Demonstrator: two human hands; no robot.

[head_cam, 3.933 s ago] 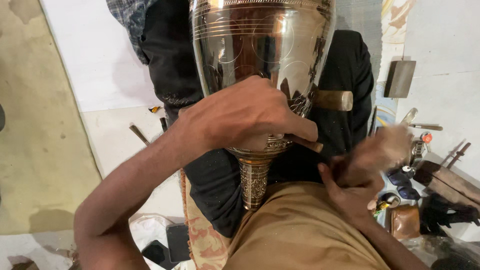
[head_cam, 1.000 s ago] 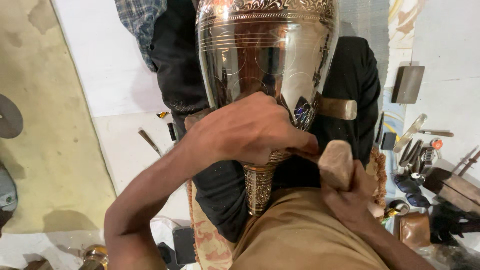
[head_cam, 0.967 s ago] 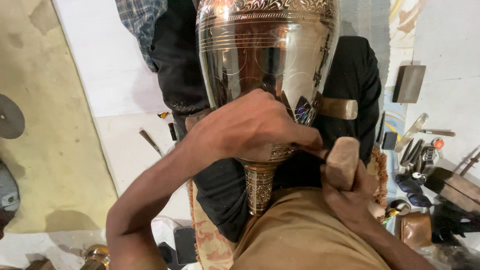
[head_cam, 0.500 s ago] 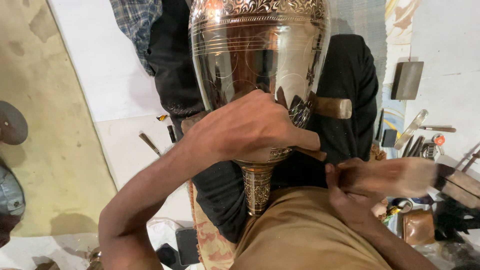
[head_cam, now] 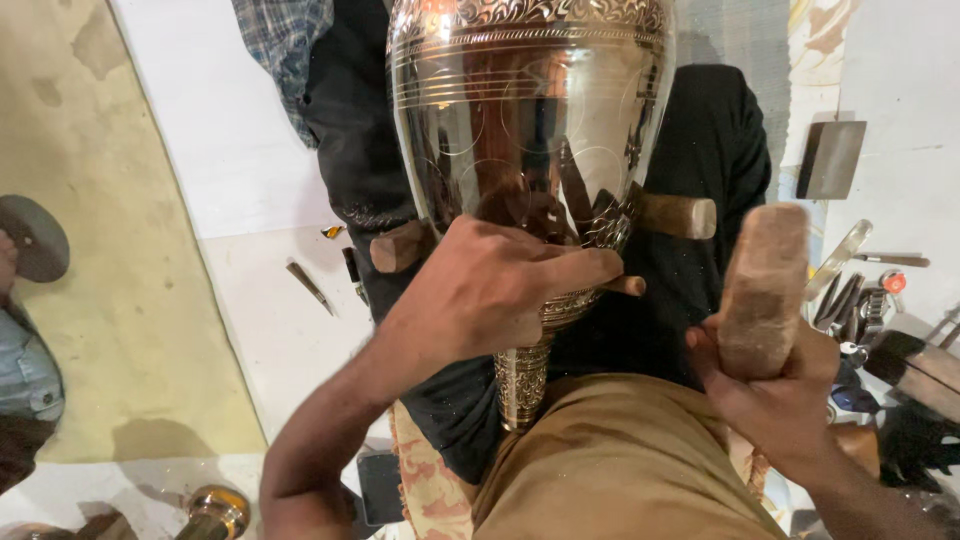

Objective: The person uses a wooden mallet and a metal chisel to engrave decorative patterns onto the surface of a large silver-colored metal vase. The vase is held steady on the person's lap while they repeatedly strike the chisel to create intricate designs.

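A large shiny engraved metal vase [head_cam: 530, 120] lies with its narrow patterned foot [head_cam: 522, 385] toward my lap. My left hand [head_cam: 490, 290] rests on its lower body and pinches a small chisel [head_cam: 630, 285] against the ornamented band. To the right, my right hand [head_cam: 775, 400] grips a wooden mallet [head_cam: 765, 285], its block-shaped head upright and slightly apart from the chisel's end. A wooden bar [head_cam: 680, 215] passes behind the vase. My tan trouser leg [head_cam: 620, 470] lies under the vase's foot.
Black cloth [head_cam: 700, 150] lies under the vase. Several hand tools [head_cam: 850, 295] and a flat metal plate [head_cam: 830, 160] sit at the right. A small tool [head_cam: 308, 285] lies on the white floor. Another person [head_cam: 25, 385] is at the left edge; a brass piece [head_cam: 215, 510] stands bottom left.
The mallet, blurred and low to the right half a second ago, now stands raised and upright near the chisel. My left hand and the vase have stayed in place.
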